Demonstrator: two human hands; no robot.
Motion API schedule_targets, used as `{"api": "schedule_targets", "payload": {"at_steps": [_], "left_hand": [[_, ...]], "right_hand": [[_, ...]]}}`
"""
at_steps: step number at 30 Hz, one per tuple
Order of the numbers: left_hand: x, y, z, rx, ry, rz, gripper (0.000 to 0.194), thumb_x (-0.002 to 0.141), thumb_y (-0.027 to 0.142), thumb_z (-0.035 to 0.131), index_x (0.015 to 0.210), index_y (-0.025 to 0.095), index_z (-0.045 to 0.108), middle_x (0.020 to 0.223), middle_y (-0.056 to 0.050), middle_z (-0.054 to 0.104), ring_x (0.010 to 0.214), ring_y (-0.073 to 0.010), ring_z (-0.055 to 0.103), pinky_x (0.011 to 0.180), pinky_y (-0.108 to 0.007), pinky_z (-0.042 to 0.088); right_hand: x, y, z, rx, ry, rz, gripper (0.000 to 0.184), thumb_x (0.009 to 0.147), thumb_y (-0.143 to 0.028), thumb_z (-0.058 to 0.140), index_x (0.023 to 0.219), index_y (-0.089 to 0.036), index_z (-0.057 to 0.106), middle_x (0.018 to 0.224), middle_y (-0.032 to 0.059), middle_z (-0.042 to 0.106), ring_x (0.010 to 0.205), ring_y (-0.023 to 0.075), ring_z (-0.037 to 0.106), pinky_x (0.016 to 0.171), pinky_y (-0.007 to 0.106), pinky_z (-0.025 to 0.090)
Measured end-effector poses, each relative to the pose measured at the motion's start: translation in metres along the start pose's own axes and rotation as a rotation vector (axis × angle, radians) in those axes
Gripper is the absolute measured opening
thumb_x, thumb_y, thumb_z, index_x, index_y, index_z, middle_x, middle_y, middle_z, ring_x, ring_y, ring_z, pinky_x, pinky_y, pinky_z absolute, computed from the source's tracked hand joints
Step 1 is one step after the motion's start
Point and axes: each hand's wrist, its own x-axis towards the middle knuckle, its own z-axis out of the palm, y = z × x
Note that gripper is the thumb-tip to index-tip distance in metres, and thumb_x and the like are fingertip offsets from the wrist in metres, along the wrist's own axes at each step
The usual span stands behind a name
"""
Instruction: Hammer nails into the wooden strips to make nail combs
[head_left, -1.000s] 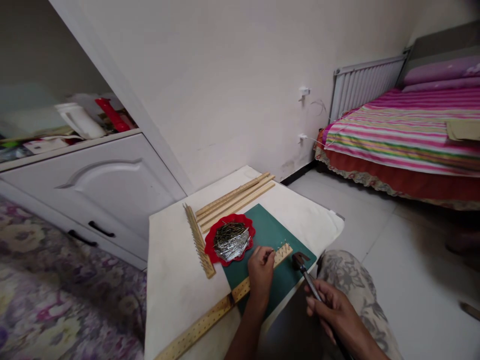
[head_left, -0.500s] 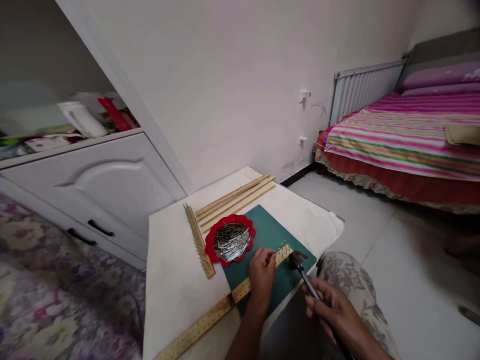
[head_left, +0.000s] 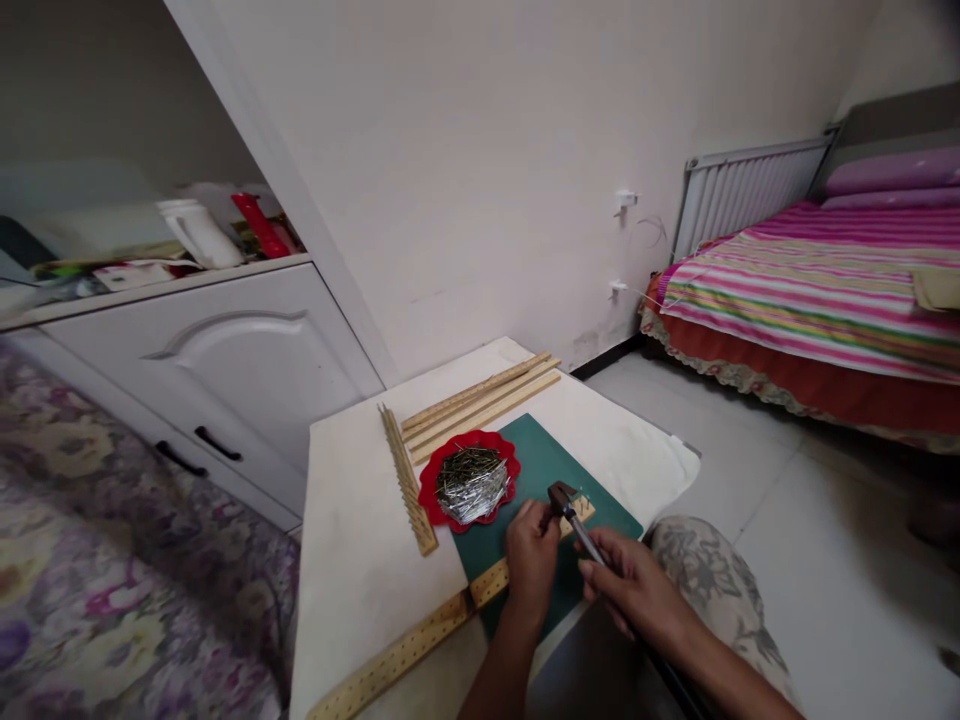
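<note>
My right hand (head_left: 626, 580) is wrapped around the handle of a claw hammer (head_left: 589, 545). The hammer's head is over the wooden strip, right by the fingertips of my left hand (head_left: 532, 545). Those fingers are pinched together on a nail, itself mostly hidden by the hammer head. Several nails (head_left: 583, 503) stand upright in the strip's far end. The strip (head_left: 491, 582), dotted with holes, lies across a green cutting mat (head_left: 536, 445). A second dotted strip (head_left: 397, 655) runs on toward the table's near edge. Beside my left hand, a red scalloped bowl (head_left: 429, 490) holds many loose nails (head_left: 472, 485).
A strip bristling with nails (head_left: 409, 480) lies left of the bowl. Several wooden strips (head_left: 480, 405) lie at the back of the white table (head_left: 352, 560). My knee (head_left: 712, 570) is beside the table's right edge. A cabinet (head_left: 210, 370) stands left, a bed (head_left: 817, 270) right.
The hammer head has moved left along the strip, from its far end to beside my left fingertips. My left hand stays pinched at the strip. The whole view has shifted slightly.
</note>
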Motion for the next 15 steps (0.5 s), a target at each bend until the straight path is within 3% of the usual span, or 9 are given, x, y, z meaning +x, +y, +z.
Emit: {"api": "schedule_targets", "payload": {"at_steps": [9, 15], "left_hand": [[0.0, 0.006, -0.001, 0.018, 0.022, -0.004, 0.016, 0.076, 0.014, 0.045, 0.065, 0.018, 0.055, 0.065, 0.002, 0.052, 0.063, -0.0119, 0.049, 0.055, -0.021, 0.03], [-0.004, 0.008, -0.008, -0.081, -0.042, 0.017, 0.014, 0.079, 0.018, 0.048, 0.073, 0.018, 0.061, 0.073, 0.0, 0.056, 0.068, -0.0126, 0.053, 0.061, -0.021, 0.038]], "right_hand": [[-0.006, -0.001, 0.001, -0.034, 0.002, 0.012, 0.02, 0.081, -0.038, 0.055, 0.087, -0.019, 0.052, 0.055, -0.0078, 0.056, 0.028, 0.0034, 0.036, 0.029, 0.015, 0.024], [-0.027, 0.008, 0.0, -0.014, -0.039, 0.067, 0.03, 0.079, -0.046, 0.054, 0.089, -0.019, 0.05, 0.055, -0.0077, 0.053, 0.028, 0.0027, 0.032, 0.028, 0.015, 0.019]]}}
